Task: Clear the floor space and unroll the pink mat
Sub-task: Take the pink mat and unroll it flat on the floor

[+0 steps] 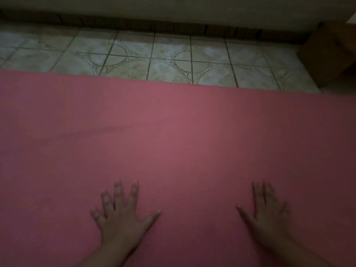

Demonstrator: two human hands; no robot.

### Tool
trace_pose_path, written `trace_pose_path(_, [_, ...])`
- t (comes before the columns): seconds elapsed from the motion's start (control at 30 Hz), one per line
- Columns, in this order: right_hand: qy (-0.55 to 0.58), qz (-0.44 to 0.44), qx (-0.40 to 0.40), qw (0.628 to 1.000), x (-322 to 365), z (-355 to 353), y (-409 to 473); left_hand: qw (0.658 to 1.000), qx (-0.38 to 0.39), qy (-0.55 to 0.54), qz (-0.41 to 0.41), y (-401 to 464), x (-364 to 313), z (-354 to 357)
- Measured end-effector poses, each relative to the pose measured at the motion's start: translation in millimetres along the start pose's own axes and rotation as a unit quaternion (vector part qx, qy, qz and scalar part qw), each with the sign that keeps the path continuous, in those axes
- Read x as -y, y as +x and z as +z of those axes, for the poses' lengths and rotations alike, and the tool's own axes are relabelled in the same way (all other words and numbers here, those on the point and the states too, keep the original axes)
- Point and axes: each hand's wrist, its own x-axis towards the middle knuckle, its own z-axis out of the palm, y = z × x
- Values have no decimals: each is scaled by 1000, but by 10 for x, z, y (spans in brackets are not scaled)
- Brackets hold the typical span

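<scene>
The pink mat [173, 128] lies unrolled and flat across the floor, filling most of the view from left to right. A shallow crease runs through it at centre left. My left hand [123, 216] rests palm down on the mat near the bottom, fingers spread and straight. My right hand [269, 214] lies flat on the mat further right, fingers also straight. Neither hand holds anything. The room is dim.
Beyond the mat's far edge runs a strip of patterned floor tiles [173, 58], ending at a dark skirting and a pale wall [173, 8]. A brown box-like piece of furniture [327, 54] stands at the right, close to the mat's far corner.
</scene>
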Motion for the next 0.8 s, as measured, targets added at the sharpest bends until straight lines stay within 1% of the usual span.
trace_pose_path(0.17, [-1,19,-3,1000,-229,-6,-67,1000,21,-15,-3,-149,-166,73])
trace_pose_path(0.27, [1,26,-10,1000,-182,-11,-75,1000,22,-19,-6,-125,-149,25])
trace_pose_path(0.37, [37,41,-18,998,-17,-52,-21,1000,10,-13,-5,-81,-154,-22])
trace_pose_path(0.5, [52,-6,2,999,260,-140,141,1000,-5,-11,0,179,-194,-165])
trace_pose_path(0.6, [23,-33,22,999,306,-139,171,1000,-11,13,15,371,-142,-269])
trace_pose_path(0.67, [2,-37,28,999,281,-128,140,999,-12,26,17,394,-121,-281])
trace_pose_path(0.8, [-5,-32,34,999,283,-126,93,1000,-1,24,14,350,-123,-283])
